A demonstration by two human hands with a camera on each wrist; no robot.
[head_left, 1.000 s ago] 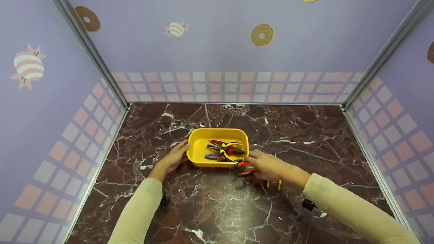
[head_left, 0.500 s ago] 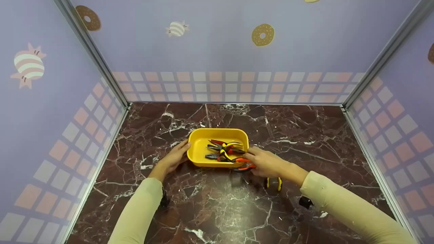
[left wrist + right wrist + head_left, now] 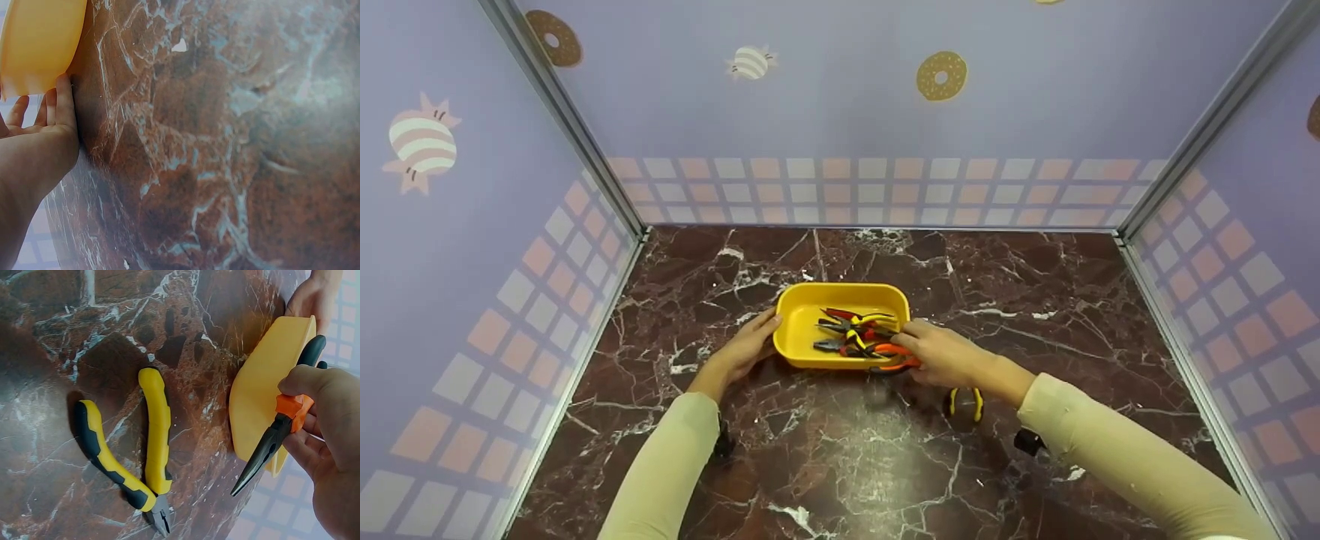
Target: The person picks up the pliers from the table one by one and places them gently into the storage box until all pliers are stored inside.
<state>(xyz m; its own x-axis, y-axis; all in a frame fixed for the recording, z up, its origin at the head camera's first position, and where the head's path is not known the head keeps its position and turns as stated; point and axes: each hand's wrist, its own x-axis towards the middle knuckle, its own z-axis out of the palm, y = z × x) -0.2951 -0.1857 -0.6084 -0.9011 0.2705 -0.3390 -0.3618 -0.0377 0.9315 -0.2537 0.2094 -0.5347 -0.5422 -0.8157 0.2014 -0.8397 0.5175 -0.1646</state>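
While the left hand rests straight fingers against the yellow tray's left wall, the right hand curls round orange-handled pliers at the tray's right rim; yellow-handled pliers lie on the marble.

Staged booth: cartoon-papered walls, marble tabletop.

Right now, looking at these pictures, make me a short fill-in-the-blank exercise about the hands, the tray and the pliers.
1. The right hand grips the pliers with the ______ and black handles.
2. The left hand touches the outside of the ______ tray.
3. The yellow-handled pliers lie on the ______ tabletop, outside the tray.
4. The pliers lying loose on the tabletop number ______.

Missing words: orange; yellow; marble; one
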